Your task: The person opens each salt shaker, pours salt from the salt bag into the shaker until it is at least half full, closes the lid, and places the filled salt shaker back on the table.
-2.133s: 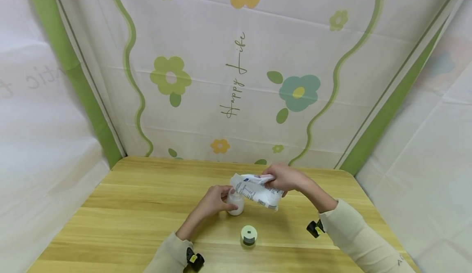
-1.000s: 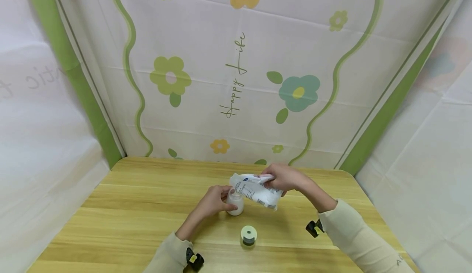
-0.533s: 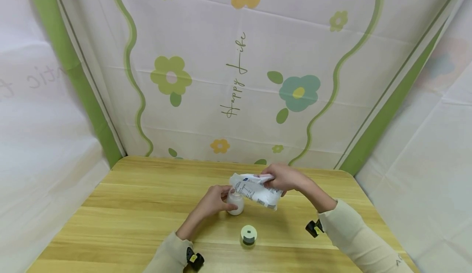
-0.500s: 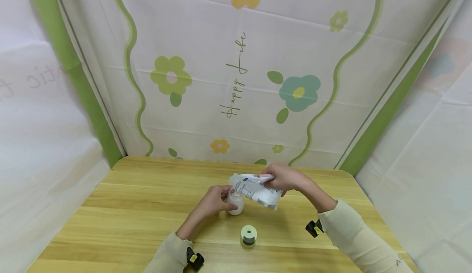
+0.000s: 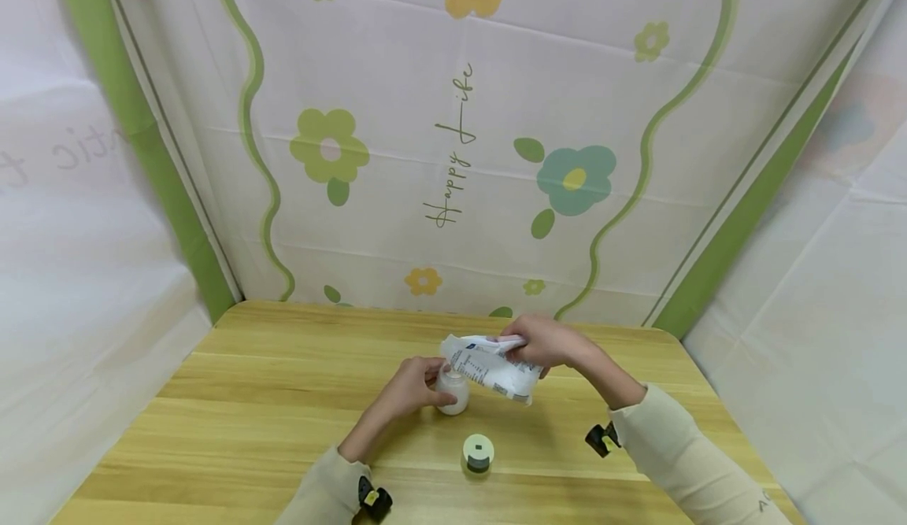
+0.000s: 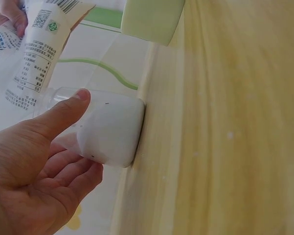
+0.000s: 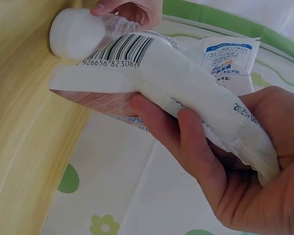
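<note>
A small clear jar (image 5: pixel 452 393), largely filled with white grains, stands upright on the wooden table. My left hand (image 5: pixel 411 385) grips it from the left, thumb on the near side and fingers around the far side. In the left wrist view the white fill (image 6: pixel 112 129) shows through the jar wall. My right hand (image 5: pixel 542 341) holds a white printed salt bag (image 5: pixel 492 371), tilted with its open corner down at the jar's mouth. The right wrist view shows the fingers curled around the bag (image 7: pixel 161 68). The bag partly covers the jar's opening.
A pale green round lid (image 5: pixel 478 454) with a dark grey flap sits on the table (image 5: pixel 283 415) in front of the jar. A few white specks lie on the wood in the left wrist view. A flower-printed curtain (image 5: pixel 397 218) hangs behind the table's far edge.
The salt bag has shifted very slightly left in the right hand's grip. The left hand, jar and lid stay where they were.
</note>
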`<state>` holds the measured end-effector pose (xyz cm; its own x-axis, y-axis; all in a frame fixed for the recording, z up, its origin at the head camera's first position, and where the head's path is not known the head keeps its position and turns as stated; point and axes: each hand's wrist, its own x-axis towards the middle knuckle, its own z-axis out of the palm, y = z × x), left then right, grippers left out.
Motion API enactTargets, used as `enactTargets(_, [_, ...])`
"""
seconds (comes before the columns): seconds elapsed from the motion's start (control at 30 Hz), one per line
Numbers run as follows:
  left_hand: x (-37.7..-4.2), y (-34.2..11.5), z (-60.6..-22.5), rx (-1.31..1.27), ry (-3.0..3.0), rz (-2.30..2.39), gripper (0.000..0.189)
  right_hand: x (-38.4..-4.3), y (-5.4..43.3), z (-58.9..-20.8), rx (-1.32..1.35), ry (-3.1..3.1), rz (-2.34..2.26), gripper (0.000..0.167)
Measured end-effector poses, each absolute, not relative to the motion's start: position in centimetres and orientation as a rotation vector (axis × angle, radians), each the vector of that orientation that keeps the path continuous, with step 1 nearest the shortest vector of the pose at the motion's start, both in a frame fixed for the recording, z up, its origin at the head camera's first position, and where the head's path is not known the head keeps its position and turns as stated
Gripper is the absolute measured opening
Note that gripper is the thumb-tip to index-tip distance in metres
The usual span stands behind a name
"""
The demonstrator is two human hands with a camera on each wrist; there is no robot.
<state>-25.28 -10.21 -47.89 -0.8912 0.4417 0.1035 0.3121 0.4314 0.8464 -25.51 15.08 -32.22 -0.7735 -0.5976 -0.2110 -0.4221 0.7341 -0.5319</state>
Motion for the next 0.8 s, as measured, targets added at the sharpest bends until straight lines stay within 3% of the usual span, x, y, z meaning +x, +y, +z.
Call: enactTargets(0.8, [-25.33,-10.15,-47.97,0.667,2.524,1.474,0.046,-25.55,15.15,-32.15,-0.785,2.579,-0.642,0.019])
